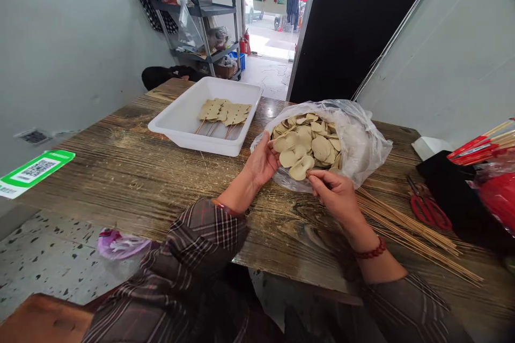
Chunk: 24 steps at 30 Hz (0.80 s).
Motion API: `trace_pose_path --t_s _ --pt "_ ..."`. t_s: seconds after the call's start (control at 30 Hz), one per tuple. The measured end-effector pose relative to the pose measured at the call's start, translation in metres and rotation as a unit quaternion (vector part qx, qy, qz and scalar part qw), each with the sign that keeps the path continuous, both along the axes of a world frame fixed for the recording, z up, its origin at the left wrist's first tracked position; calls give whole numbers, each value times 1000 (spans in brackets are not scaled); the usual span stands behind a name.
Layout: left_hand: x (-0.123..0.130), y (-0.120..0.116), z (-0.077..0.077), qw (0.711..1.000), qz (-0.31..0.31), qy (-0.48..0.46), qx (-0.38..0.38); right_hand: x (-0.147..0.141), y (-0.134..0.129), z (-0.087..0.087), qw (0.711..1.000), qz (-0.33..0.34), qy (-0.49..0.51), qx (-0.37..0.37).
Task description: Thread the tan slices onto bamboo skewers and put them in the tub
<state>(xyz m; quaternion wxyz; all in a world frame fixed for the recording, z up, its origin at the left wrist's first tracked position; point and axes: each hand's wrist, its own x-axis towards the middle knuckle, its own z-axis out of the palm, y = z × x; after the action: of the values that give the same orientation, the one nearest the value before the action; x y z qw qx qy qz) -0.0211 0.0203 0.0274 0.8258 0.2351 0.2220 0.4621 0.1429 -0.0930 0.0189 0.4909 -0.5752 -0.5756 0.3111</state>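
My left hand [263,162] has its fingers closed on the far end of a short row of thin, round beige slices [293,155]. At the near end of the row, my right hand [333,193] pinches a bamboo skewer, which shows only as a short tip beside the last slice. Both hands are at the front of a clear plastic bag [364,142] full of loose beige slices [322,147]. To the left, a white plastic tray [193,139] holds several finished-looking skewers of flat beige slices [224,111]. Loose bamboo skewers [414,228] lie right of my right hand.
Red-handled scissors [430,210] lie by a black box [458,193] at the right. A green-and-white QR card [38,170] is at the wooden table's [132,171] left edge. A grey cart [213,9] stands behind, beside an open doorway.
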Motion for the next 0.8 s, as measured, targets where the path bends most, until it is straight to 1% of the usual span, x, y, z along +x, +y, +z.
trace_pose_path --t_s 0.1,0.2,0.3,0.37,0.5,0.63,0.8 --pt "2 -6 5 999 -32 -37 1 -1 1 -1 1000 6 2 -6" --pt "5 -11 8 998 -46 -38 18 -1 2 -6 999 -10 -35 14" --pt "10 -15 6 998 -29 -15 46 0 4 -11 994 -28 -98 47" --pt "12 -16 4 998 -15 2 58 -1 4 -13 991 -28 -119 54" --pt "10 -12 3 998 20 27 56 -1 3 -16 993 -8 -113 37" --pt "5 -7 5 996 60 32 60 -1 3 -15 994 8 -105 29" --pt "6 -7 3 995 59 28 74 -4 2 -14 996 -2 -88 18"
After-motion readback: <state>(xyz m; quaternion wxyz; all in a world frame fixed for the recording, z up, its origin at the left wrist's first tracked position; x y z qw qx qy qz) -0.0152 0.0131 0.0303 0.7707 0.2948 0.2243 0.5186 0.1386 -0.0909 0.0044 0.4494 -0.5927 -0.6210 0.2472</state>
